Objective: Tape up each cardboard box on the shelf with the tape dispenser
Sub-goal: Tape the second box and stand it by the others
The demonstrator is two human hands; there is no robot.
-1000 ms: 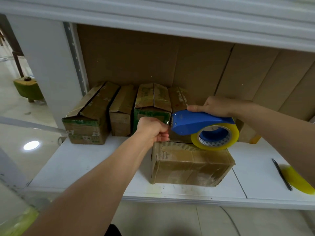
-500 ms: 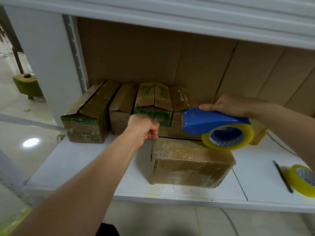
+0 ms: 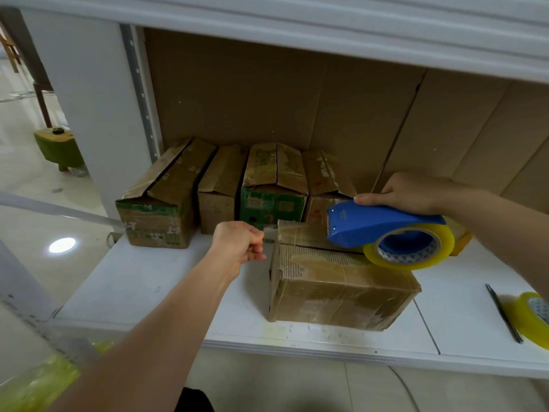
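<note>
The front cardboard box [image 3: 341, 289] lies on its side near the front edge of the white shelf [image 3: 142, 286], and everything else is placed from it. Its flaps are closed, old clear tape wrinkles across its top and front, and nothing of its contents shows.

Just above the box's top, the right hand [image 3: 413, 193] grips the blue tape dispenser [image 3: 377, 224] from above, fingers curled round its back. The yellowish roll of tape [image 3: 410, 248] sits in the dispenser's frame, its lower rim close over the box's top right part; whether it touches cannot be told.

A strip of clear tape [image 3: 292, 230] stretches from the dispenser's mouth leftwards over the box's top left corner. The left hand [image 3: 237, 245], just left of that corner, pinches the strip's free end between curled fingers.

Behind the box, against the brown cardboard back wall, stands a row of four boxes [image 3: 237, 188]. Their top flaps are folded down, some gaping along the seam; their contents cannot be seen.

To the right of the box, on the shelf, lie a thin dark tool [image 3: 503, 313] and beside it a spare roll of yellow tape [image 3: 533, 318], cut by the frame's edge.
</note>
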